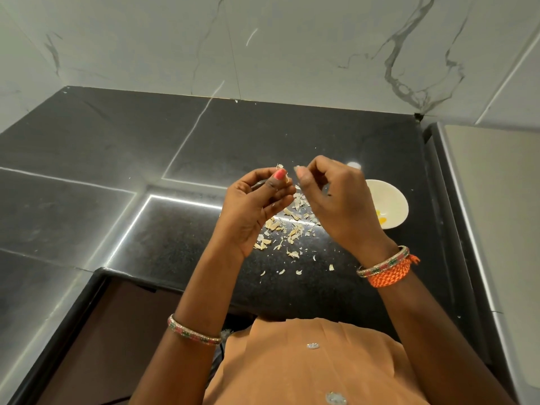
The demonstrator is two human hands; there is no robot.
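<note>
Seen from the head camera, both hands were raised over the black bench (204, 135) and met near the centre of the view. The left hand (257, 200) had its fingers curled and its thumb pressed onto a small pale clove (288, 179), seemingly garlic and mostly hidden behind the fingertips. At three o'clock of it, nearly touching, the right hand (336, 200) pinched a thin skin flake (297, 168) between thumb and forefinger. Whether the flake was attached to the clove could not be told.

Below the hands, towards six o'clock, a loose heap of peels (292, 226) lay on the bench, with stray bits scattered nearer the person. At three o'clock of the heap, partly behind the right hand, stood a white bowl (394, 197) holding a small yellow bit (381, 219). No peeled cloves showed in its visible part.

Judging by the heap, the peeling was well along, with several cloves probably stripped already. The clove in hand seemed only partly bared, with skin left to pull away. A few fatter pieces in the heap may have been unpeeled cloves, but that could not be made out.
</note>
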